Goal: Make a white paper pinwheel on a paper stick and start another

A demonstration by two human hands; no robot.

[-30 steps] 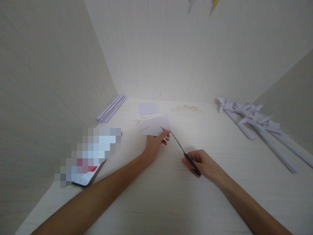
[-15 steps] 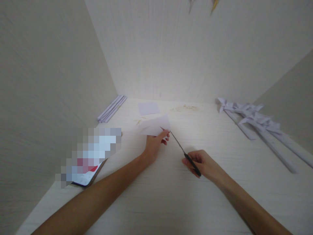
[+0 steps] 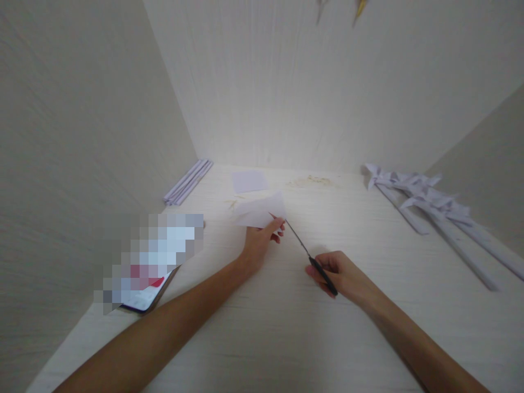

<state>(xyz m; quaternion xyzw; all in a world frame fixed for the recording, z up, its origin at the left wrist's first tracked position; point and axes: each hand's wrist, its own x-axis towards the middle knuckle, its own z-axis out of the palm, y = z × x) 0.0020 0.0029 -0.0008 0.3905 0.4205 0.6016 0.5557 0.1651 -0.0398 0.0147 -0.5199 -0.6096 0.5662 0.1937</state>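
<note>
My left hand (image 3: 262, 240) pinches the lower right part of a small white sheet of paper (image 3: 258, 209) between thumb and fingers, just above the table. In my right hand (image 3: 338, 273) are scissors (image 3: 324, 277) with a black handle, fingers closed around it. Their thin metal blade points up and left, its visible end by the paper's right edge and my left fingertips. A short dark pointed line shows on the paper above my left thumb; I cannot tell whether it is a blade tip. Behind the held sheet, another white paper piece (image 3: 249, 181) lies flat.
Rolled paper sticks (image 3: 188, 183) lie at the back left. A phone (image 3: 158, 295), partly blurred out, sits at the left. Paper sticks with folded paper leaves (image 3: 434, 202) lie at the right. Pale scraps (image 3: 315, 181) are near the back wall (image 3: 270, 98).
Almost nothing differs. The view has shifted very slightly; both hands, the paper and the scissors keep the same positions relative to each other.
</note>
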